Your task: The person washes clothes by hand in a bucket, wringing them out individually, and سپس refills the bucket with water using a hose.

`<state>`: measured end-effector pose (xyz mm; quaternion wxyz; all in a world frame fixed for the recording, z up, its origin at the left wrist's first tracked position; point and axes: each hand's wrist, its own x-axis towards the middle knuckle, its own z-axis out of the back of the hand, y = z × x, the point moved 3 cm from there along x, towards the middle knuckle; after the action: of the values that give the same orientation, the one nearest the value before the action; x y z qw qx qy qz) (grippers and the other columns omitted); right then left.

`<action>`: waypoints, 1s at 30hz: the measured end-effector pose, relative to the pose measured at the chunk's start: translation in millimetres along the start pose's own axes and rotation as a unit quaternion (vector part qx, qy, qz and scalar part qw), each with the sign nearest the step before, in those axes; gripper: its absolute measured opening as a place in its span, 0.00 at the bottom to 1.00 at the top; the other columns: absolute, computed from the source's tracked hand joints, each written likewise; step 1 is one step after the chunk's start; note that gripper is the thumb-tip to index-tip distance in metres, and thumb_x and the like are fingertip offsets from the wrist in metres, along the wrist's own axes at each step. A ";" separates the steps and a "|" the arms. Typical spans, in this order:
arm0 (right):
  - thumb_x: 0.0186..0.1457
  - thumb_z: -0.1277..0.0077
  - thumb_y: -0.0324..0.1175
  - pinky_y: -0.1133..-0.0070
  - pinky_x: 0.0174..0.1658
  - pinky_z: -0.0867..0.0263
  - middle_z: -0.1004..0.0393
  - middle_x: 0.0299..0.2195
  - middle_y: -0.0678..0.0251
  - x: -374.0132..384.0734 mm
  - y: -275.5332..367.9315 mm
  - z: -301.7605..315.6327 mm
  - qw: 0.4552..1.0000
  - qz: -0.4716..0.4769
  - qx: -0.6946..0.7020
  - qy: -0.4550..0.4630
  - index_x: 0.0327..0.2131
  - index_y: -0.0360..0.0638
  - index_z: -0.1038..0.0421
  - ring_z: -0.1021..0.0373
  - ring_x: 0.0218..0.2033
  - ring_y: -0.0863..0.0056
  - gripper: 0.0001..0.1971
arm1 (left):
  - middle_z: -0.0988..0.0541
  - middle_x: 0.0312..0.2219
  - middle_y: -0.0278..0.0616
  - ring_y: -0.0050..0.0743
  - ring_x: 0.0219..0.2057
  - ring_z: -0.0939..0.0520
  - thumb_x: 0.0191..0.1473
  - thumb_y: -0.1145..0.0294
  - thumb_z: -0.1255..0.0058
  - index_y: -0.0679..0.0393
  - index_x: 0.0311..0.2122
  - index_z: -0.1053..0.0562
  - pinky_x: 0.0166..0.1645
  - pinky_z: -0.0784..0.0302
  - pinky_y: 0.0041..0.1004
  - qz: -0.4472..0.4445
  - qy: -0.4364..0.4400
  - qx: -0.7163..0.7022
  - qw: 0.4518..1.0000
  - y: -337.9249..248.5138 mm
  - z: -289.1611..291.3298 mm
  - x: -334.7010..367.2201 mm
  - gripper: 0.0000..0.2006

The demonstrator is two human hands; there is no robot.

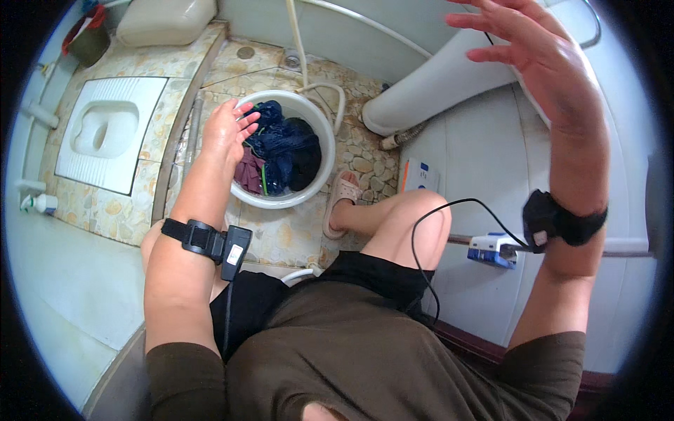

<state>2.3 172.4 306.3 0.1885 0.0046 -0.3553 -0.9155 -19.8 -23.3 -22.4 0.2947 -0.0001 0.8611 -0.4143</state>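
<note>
Found navy-and-mauve laundry bunched in the round white basin, no single long axis evident, just right of the left hand — nearer, fingers spread, grasping nothing — with the right hand raised well apart, likewise empty.

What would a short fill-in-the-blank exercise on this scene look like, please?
The round basin that holds the fabric is coloured ____.
The hand farther from the basin is the person's ____ one.
In the picture, the squat toilet lies to the basin's ____.
The number of forearms wearing a black strap is ____.
Missing words: white; right; left; two.
</note>
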 end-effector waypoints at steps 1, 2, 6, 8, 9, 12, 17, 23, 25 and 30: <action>0.48 0.58 0.33 0.78 0.36 0.37 0.37 0.39 0.60 -4.6 2.0 6.4 1.000 0.006 -0.019 -0.005 0.45 0.34 0.44 0.37 0.38 0.72 0.20 | 0.30 0.34 0.45 0.33 0.30 0.28 0.49 0.64 0.62 0.61 0.44 0.44 0.30 0.31 0.27 0.004 -0.002 0.002 1.000 0.3 -0.9 -0.5 0.18; 0.48 0.58 0.33 0.78 0.37 0.37 0.37 0.39 0.59 -8.8 5.2 13.2 0.999 0.014 -0.035 -0.011 0.45 0.34 0.44 0.37 0.38 0.71 0.20 | 0.30 0.34 0.45 0.33 0.30 0.28 0.49 0.64 0.62 0.61 0.44 0.43 0.30 0.31 0.26 0.007 -0.005 0.005 1.000 1.0 -1.6 -1.6 0.18; 0.49 0.59 0.32 0.77 0.38 0.38 0.38 0.39 0.57 -18.0 15.3 34.2 0.998 0.023 -0.058 -0.030 0.45 0.33 0.45 0.38 0.39 0.70 0.20 | 0.30 0.34 0.44 0.32 0.31 0.27 0.49 0.64 0.62 0.60 0.44 0.43 0.31 0.31 0.26 0.018 0.008 0.030 0.999 11.5 -8.0 -0.2 0.17; 0.49 0.60 0.32 0.77 0.39 0.38 0.38 0.40 0.56 -14.9 12.0 33.4 0.999 0.029 -0.023 -0.023 0.45 0.32 0.45 0.38 0.39 0.69 0.20 | 0.30 0.34 0.43 0.31 0.31 0.27 0.49 0.64 0.62 0.60 0.43 0.43 0.31 0.31 0.25 0.014 0.010 0.044 0.999 16.5 -1.9 2.2 0.17; 0.49 0.60 0.31 0.77 0.39 0.38 0.39 0.40 0.56 -10.8 7.5 27.6 0.999 0.030 0.008 -0.016 0.45 0.32 0.46 0.38 0.39 0.69 0.20 | 0.30 0.33 0.43 0.31 0.29 0.27 0.50 0.65 0.64 0.59 0.43 0.43 0.29 0.31 0.25 0.014 -0.003 0.052 0.999 17.7 4.1 2.4 0.16; 0.49 0.61 0.31 0.76 0.40 0.38 0.39 0.40 0.55 11.9 -11.6 8.2 0.990 0.022 0.138 0.014 0.45 0.31 0.46 0.39 0.40 0.68 0.20 | 0.30 0.31 0.43 0.31 0.26 0.27 0.50 0.65 0.65 0.58 0.41 0.42 0.27 0.31 0.26 0.011 -0.036 0.069 0.997 13.5 10.8 4.3 0.14; 0.50 0.64 0.28 0.75 0.43 0.39 0.42 0.41 0.52 87.3 -67.5 -78.9 0.798 -0.067 0.593 0.089 0.46 0.28 0.50 0.41 0.42 0.66 0.20 | 0.31 0.33 0.44 0.35 0.28 0.28 0.49 0.66 0.65 0.59 0.39 0.42 0.29 0.30 0.29 0.084 -0.093 0.010 0.992 17.6 24.8 7.3 0.12; 0.49 0.65 0.27 0.77 0.34 0.37 0.41 0.27 0.61 118.2 14.9 -138.8 0.598 -0.020 0.778 0.193 0.28 0.35 0.45 0.40 0.28 0.72 0.05 | 0.32 0.31 0.44 0.33 0.26 0.28 0.49 0.66 0.66 0.61 0.40 0.42 0.27 0.31 0.31 0.064 -0.059 0.011 0.996 22.7 23.5 34.2 0.13; 0.49 0.64 0.29 0.77 0.34 0.37 0.39 0.29 0.61 134.9 26.1 -157.3 0.584 -0.005 0.787 0.196 0.30 0.35 0.43 0.39 0.29 0.71 0.07 | 0.32 0.31 0.44 0.32 0.26 0.29 0.49 0.66 0.66 0.60 0.40 0.42 0.27 0.32 0.30 0.059 -0.096 0.025 0.993 27.6 42.9 50.0 0.13; 0.48 0.58 0.34 0.76 0.34 0.36 0.36 0.32 0.63 167.3 -76.3 -220.7 0.708 -0.011 0.698 0.106 0.36 0.38 0.38 0.36 0.29 0.72 0.12 | 0.31 0.27 0.39 0.30 0.26 0.29 0.45 0.68 0.61 0.60 0.36 0.37 0.29 0.33 0.30 0.065 -0.161 0.175 0.969 29.1 29.5 69.3 0.12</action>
<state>-147.8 22.5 112.6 0.1584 0.2361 -0.8705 -0.4018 -55.0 -42.2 -92.6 0.4514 0.0405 0.7144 -0.5331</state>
